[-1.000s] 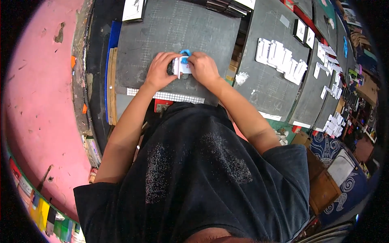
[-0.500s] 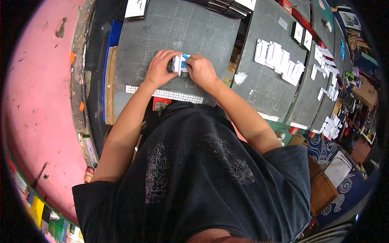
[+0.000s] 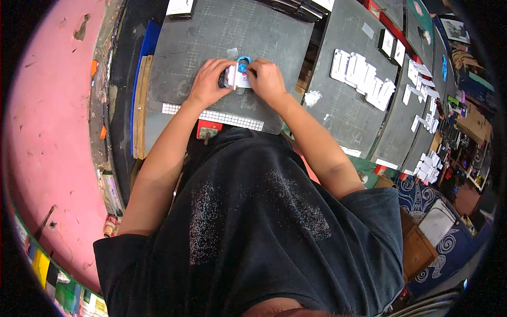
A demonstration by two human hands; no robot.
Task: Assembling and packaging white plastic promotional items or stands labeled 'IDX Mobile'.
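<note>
Over the dark grey board, my left hand (image 3: 209, 84) is closed around a small white box (image 3: 242, 81), with something dark and clear beside its fingers. A blue band (image 3: 244, 58) bends into a loop above the box's printed side. The fingers of my right hand (image 3: 268, 80) are pinched together at the box's right side and on the band. Exactly where those fingertips meet the band is partly hidden.
Beneath my hands is a grey board (image 3: 179, 58) with a white gridded strip (image 3: 222, 119) along its near edge. Flat white cartons (image 3: 364, 76) lie fanned on the board to the right, near crumpled clear plastic (image 3: 312, 98). Black-and-white boxes (image 3: 301, 9) stand at the far edge.
The box has turned so that its printed side shows more. The blue band now stands out as a loop above it, and my right hand has shifted slightly right.
</note>
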